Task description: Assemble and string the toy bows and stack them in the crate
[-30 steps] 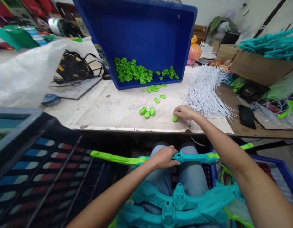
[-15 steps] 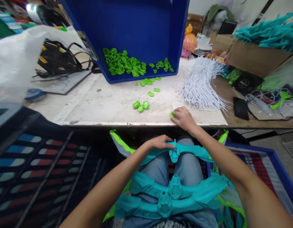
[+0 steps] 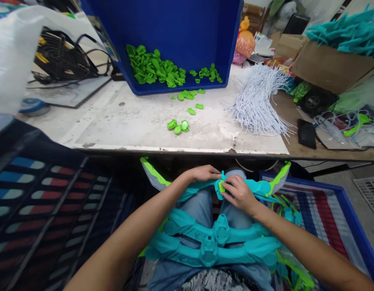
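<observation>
Over my lap, below the table edge, my left hand point(image 3: 203, 173) grips a teal toy bow point(image 3: 259, 188) with green tips, near its middle. My right hand point(image 3: 239, 193) presses a small green plastic piece point(image 3: 221, 187) against the bow's centre hub. Two more teal bows point(image 3: 217, 240) lie across my thighs. On the white table point(image 3: 138, 125) a few loose green pieces point(image 3: 178, 126) lie in front of a tilted blue bin point(image 3: 180, 36) holding a heap of the same green pieces point(image 3: 153, 70).
A bundle of white strings point(image 3: 256, 105) lies on the table's right part, with a black phone point(image 3: 306, 133) beyond it. A cardboard box point(image 3: 326, 64) of teal parts stands at the back right. A black fan point(image 3: 61, 56) is at left. Crates flank my legs.
My right hand left the table with a green piece and came down to the bow's centre. The bow rose slightly and tilted toward me; the view shifted downward.
</observation>
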The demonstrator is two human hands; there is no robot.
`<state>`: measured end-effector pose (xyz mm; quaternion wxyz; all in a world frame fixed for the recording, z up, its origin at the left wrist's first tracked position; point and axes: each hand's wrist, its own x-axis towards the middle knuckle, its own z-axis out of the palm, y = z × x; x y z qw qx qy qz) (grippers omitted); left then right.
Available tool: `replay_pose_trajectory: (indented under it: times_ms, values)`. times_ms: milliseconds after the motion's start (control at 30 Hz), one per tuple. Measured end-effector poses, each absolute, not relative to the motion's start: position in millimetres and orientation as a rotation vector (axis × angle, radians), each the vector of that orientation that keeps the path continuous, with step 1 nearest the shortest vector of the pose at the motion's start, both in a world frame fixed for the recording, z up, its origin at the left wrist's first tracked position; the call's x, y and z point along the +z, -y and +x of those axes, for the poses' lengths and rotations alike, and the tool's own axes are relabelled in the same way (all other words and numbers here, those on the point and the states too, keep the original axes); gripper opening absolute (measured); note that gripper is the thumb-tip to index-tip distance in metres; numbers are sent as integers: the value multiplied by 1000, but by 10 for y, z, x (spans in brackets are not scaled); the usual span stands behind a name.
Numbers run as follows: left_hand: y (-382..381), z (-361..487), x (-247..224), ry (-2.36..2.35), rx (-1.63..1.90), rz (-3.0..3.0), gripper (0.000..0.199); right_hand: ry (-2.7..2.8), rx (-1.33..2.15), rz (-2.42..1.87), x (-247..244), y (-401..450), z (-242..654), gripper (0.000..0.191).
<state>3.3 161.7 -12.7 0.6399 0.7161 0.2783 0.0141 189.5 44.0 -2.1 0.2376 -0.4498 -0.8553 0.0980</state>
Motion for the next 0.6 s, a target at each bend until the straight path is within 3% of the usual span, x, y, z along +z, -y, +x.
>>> replay_pose_trajectory:
  times_ms: [167, 367, 600]
  values:
    - [-1585, 17, -53, -586, 12, 1752, 56, 2199, 433, -1496, -21, -446, 1877, 20]
    - [-1507, 51, -57, -699, 16, 1914, 53, 2060, 713, -1857, 17, -550, 1805, 67]
    - [-1452, 37, 11, -780, -12, 2151, 45, 2284, 457, -1818, -46, -518, 1737, 84]
